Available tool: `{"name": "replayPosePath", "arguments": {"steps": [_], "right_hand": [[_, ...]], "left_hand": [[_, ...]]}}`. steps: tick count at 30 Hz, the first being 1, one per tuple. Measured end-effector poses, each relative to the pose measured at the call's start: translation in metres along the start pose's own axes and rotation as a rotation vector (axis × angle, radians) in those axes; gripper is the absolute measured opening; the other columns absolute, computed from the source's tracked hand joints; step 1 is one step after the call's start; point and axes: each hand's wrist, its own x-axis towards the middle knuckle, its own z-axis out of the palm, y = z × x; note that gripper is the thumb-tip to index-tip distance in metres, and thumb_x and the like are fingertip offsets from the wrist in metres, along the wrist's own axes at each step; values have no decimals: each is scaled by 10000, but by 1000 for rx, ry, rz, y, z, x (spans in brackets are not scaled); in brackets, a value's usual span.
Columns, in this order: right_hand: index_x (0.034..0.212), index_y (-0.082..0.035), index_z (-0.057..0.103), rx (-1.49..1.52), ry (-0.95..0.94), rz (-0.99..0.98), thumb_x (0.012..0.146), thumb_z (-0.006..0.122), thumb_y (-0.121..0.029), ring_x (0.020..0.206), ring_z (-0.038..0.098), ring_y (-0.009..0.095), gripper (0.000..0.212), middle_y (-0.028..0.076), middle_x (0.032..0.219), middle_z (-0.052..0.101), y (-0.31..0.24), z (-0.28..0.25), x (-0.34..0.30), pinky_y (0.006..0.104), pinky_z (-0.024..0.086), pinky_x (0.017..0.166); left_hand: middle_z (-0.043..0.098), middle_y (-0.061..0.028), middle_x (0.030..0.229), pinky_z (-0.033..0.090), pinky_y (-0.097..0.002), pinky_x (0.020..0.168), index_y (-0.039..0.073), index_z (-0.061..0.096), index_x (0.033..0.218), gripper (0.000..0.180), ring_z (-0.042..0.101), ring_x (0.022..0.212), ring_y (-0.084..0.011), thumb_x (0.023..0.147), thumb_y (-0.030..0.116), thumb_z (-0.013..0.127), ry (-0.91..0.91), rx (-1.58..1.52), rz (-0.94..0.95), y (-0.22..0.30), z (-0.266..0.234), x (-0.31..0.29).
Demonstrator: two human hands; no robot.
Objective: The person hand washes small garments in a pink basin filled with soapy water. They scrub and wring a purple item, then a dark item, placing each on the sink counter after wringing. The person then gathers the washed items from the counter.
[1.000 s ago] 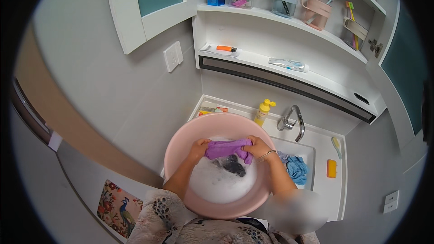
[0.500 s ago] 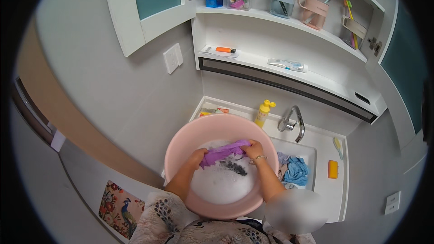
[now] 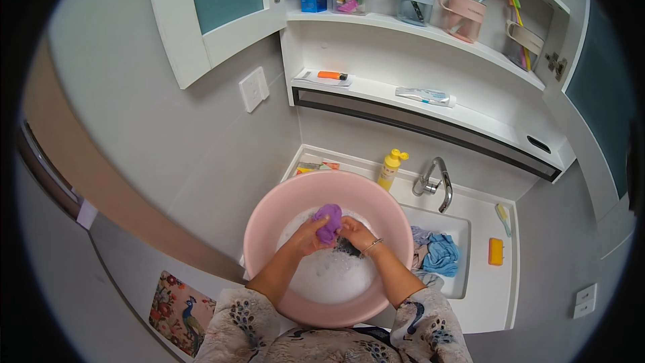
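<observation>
- While both hands worked close together over the pink basin (image 3: 336, 184), the purple cloth (image 3: 330, 220) lay bunched between them, above the white suds (image 3: 328, 281).
- The left hand (image 3: 307, 236) had its grip closed around the cloth's left and lower side, with the thumb lying over the front of the bundle.
- The right hand (image 3: 355, 234) had its fingers bent and their tips against the cloth's right edge; I could not tell whether this grip was pinched shut on the fabric.
- Most of the bundle thus sat inside the left grip and stuck up above it, just beside the right fingertips.
- Below the right hand, a dark cloth (image 3: 347, 247) lay partly sunk in the suds.
- A bracelet (image 3: 371, 247) circled the right wrist.
- To the right of the basin, a blue cloth (image 3: 441, 255) lay heaped with other laundry in the sink (image 3: 459, 285).
- Behind the basin, a yellow bottle (image 3: 390, 171) stood upright on the table (image 3: 487, 306), left of the tap (image 3: 428, 183).
</observation>
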Motion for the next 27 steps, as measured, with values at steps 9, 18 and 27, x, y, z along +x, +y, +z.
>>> {"name": "replayPosePath", "arguments": {"steps": [9, 18, 27], "right_hand": [[1252, -92, 405, -1197, 178, -514, 690, 638, -93, 1077, 473, 264, 608, 151, 1252, 421, -49, 13, -21, 347, 393, 895], [1250, -171, 417, -1595, 4, -712, 640, 640, -166, 1060, 476, 263, 650, 118, 1184, 483, -76, 20, -11, 362, 364, 867], [868, -102, 632, -1655, -140, 6, 629, 622, -269, 800, 610, 254, 292, 128, 802, 633, -93, 35, -4, 369, 459, 735]], "left_hand": [[574, -46, 988, 488, -298, 668, 103, 488, 1111, 367, 575, 847, -154, 749, 40, 487, -81, -113, -14, 7, -36, 4], [574, -24, 963, 458, -280, 672, 99, 513, 1074, 434, 550, 842, -124, 673, 160, 669, -147, 549, -43, 33, 16, -26], [601, -90, 879, 454, -341, 708, 69, 547, 953, 398, 582, 831, -224, 605, 158, 720, 23, 1346, 373, 11, 12, -6]]}}
